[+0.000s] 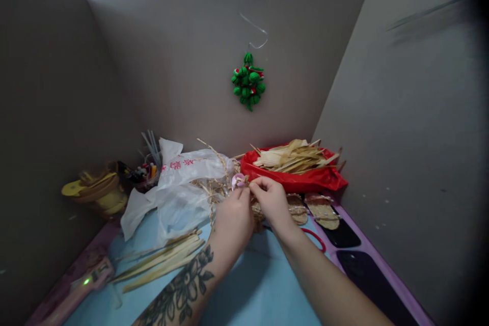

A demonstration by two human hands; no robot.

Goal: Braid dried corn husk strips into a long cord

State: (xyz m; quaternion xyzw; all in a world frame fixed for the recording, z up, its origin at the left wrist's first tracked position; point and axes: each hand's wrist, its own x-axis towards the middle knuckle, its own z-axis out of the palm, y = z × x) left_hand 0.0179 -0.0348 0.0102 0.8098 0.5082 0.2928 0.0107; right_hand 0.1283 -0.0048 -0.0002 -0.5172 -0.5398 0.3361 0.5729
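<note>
My left hand (235, 214) and my right hand (270, 202) meet over the middle of the table, fingertips pinched close together. A small pink-purple piece (239, 180) shows just beyond the left fingertips, with bits of brown straw beside it. What exactly each hand grips is hidden by the fingers. Braided straw strands (212, 193) lie to the left of the hands. On the right, two woven straw soles (324, 212) rest side by side, one partly covered by my right hand. A red scissors handle (315, 239) pokes out behind my right forearm.
A red bag (305, 182) of dried husks stands behind the hands, white plastic bags (179, 178) to the left. Flat leaf strips (164, 262) and a pink glue gun (89, 282) with a green light lie front left. Dark phone-like slabs (374, 280) line the right edge; grey partitions enclose the table.
</note>
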